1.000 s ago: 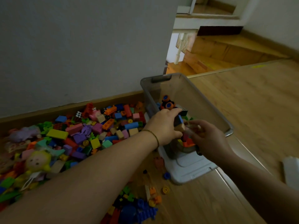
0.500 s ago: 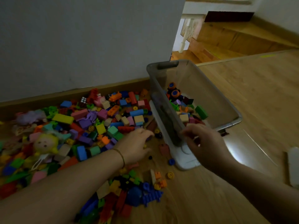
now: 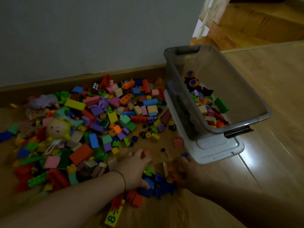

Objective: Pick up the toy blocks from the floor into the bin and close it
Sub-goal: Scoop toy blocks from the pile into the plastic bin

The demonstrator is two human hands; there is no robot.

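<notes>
Head view: both hands have left the grey see-through plastic bin (image 3: 233, 83) and dropped to the floor.
The left hand (image 3: 136, 168) lies over a small heap of blue and orange plastic blocks (image 3: 161, 185), and the right hand (image 3: 187, 171) curls in from the other side. Blur hides whether either holds any. The bin stands open just past the right fingers. A big pile of bright toy blocks (image 3: 115, 112) waits beyond the left hand, so lots is left.

Home interior: wooden floor (image 3: 271, 96), stairs (image 3: 246, 27), scattered toy blocks (image 3: 115, 116), doll (image 3: 57, 129).
</notes>
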